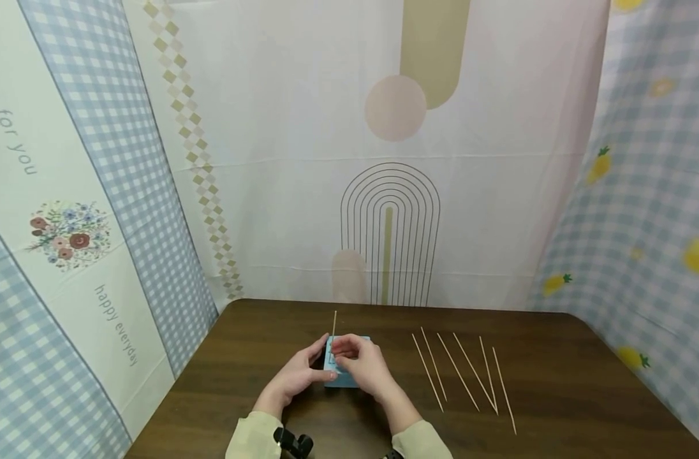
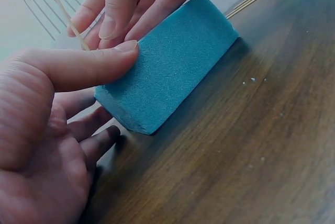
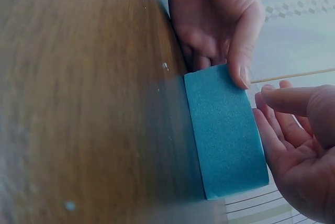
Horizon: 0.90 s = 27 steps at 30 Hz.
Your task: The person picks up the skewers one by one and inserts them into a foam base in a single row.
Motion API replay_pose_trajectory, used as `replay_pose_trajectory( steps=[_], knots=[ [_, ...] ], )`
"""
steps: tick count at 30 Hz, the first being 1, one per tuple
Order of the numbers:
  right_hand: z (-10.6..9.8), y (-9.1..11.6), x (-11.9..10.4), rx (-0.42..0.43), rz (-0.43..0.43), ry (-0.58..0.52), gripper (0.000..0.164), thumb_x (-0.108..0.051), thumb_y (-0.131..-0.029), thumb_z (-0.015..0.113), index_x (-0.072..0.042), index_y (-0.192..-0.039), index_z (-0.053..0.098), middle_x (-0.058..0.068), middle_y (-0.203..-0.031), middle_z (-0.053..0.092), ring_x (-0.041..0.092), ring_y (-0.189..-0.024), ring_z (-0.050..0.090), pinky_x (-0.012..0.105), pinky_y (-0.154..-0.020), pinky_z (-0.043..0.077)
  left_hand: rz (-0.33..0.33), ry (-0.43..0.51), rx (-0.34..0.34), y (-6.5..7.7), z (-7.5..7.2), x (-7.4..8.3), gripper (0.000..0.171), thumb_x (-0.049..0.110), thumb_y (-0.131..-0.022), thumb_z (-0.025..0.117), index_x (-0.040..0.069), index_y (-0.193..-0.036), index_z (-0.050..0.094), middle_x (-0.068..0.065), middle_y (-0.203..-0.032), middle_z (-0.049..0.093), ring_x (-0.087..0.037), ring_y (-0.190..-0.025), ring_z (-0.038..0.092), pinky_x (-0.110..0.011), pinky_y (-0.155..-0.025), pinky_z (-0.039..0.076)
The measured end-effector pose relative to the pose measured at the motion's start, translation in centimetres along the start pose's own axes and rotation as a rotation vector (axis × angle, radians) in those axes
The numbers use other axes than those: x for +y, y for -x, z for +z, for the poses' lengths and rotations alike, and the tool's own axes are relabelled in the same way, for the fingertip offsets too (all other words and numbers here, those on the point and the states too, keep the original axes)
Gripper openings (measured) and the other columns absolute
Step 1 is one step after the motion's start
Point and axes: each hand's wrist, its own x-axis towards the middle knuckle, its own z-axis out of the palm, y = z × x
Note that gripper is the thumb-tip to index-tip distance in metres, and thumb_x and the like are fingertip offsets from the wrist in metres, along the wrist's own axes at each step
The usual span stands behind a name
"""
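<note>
One blue block (image 2: 172,67) sits on the dark wooden table (image 1: 556,382), low and slightly left of centre in the head view. It is rectangular, with straight edges and a matte, finely speckled face, light blue from above and closer to teal in both wrist views. At its lower left in the left wrist view, the short end looks paler and a little rough.

One thin, pale stick (image 1: 335,324) rises at the block's far left corner; its foot is hidden by the hands. The left hand (image 1: 294,373) clamps the block's left end, thumb over the edge. The right hand (image 1: 369,366) is bent over the block with thumb and fingers slightly apart; whether it touches the block I cannot tell.

Pale crumbs (image 2: 253,79) lie beside the block. Six more sticks (image 1: 458,371) lie in the lower right, fanned at angles. Behind the table hangs a patterned white cloth (image 1: 292,95).
</note>
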Motion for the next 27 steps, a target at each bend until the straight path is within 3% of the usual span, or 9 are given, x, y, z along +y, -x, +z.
replay_pose_trajectory(
  steps=[4,12,20,27],
  knots=[
    [-0.2,-0.1,0.0,-0.023,0.017,-0.024,0.019,-0.001,-0.099,0.074,-0.005,-0.118,0.076,0.003,-0.108,0.077,0.018,-0.099,0.071,0.036,-0.090,0.059,0.003,-0.002,0.004,0.0,0.1,0.0,0.093,0.012,-0.091,0.084,0.001,-0.167,0.032,-0.024,-0.171,0.031,-0.047,-0.158,0.024,-0.065,-0.124,0.022],
    [-1.3,-0.3,0.3,-0.057,0.052,-0.196,0.026,-0.002,-0.101,0.072,0.002,-0.127,0.072,0.014,-0.116,0.075,0.026,-0.105,0.071,0.041,-0.096,0.057,0.005,-0.029,0.000,-0.1,0.0,0.2,0.094,0.016,-0.091,0.084,0.002,-0.168,0.031,-0.026,-0.170,0.031,-0.048,-0.157,0.026,-0.067,-0.123,0.022],
    [-2.8,0.1,0.4,-0.067,0.083,-0.189,0.027,-0.008,-0.103,0.071,0.001,-0.129,0.071,0.014,-0.118,0.075,0.023,-0.106,0.069,0.035,-0.089,0.055,0.001,-0.072,-0.002,-0.4,-0.1,0.0,0.097,0.023,-0.090,0.085,0.003,-0.168,0.031,-0.027,-0.170,0.032,-0.047,-0.157,0.028,-0.066,-0.123,0.023],
    [-5.3,1.0,0.7,-0.064,0.096,-0.219,0.028,-0.011,-0.106,0.067,0.002,-0.131,0.069,0.015,-0.123,0.073,0.027,-0.114,0.069,0.042,-0.094,0.060,-0.016,-0.050,0.011,-0.2,0.1,-0.1,0.096,0.019,-0.090,0.086,0.004,-0.168,0.032,-0.025,-0.170,0.032,-0.046,-0.158,0.027,-0.065,-0.124,0.022]
  ],
)
